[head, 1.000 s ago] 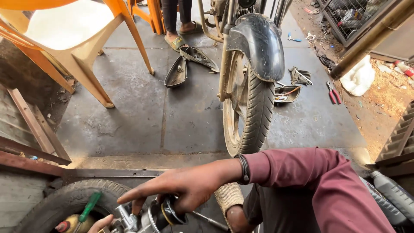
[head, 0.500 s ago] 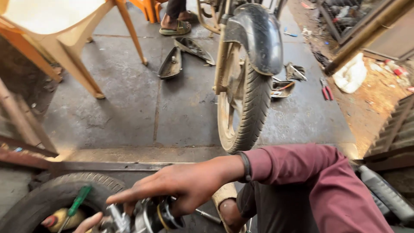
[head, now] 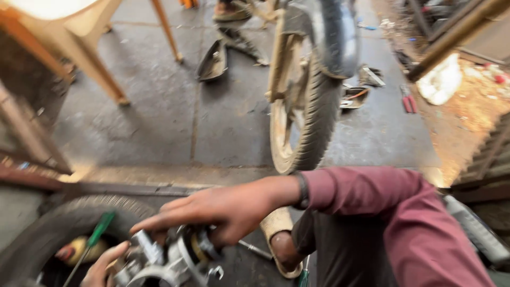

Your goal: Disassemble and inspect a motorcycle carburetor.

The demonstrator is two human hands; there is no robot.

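Observation:
My right hand (head: 223,210) reaches leftward from a maroon sleeve, with a dark band on the wrist. Its fingers are spread over the top of a small silver metal engine part (head: 164,260) at the bottom edge and grip it. My left hand (head: 103,263) comes up from the lower left and holds the same part from below. A green-handled screwdriver (head: 100,229) slants just beside my left hand; whether that hand holds it I cannot tell. The picture is blurred by motion.
An old tyre (head: 64,223) lies under my hands. A motorcycle's rear wheel (head: 308,122) stands ahead on the concrete floor. An orange plastic chair (head: 79,48) is at the upper left, with black fairing pieces (head: 212,61), red pliers (head: 408,101) and another person's foot (head: 231,10) beyond. My sandalled foot (head: 281,239) is below my arm.
The view has tipped downward and closer. My right hand has slid a little down and left over the metal part, and more of the part and my left hand now shows.

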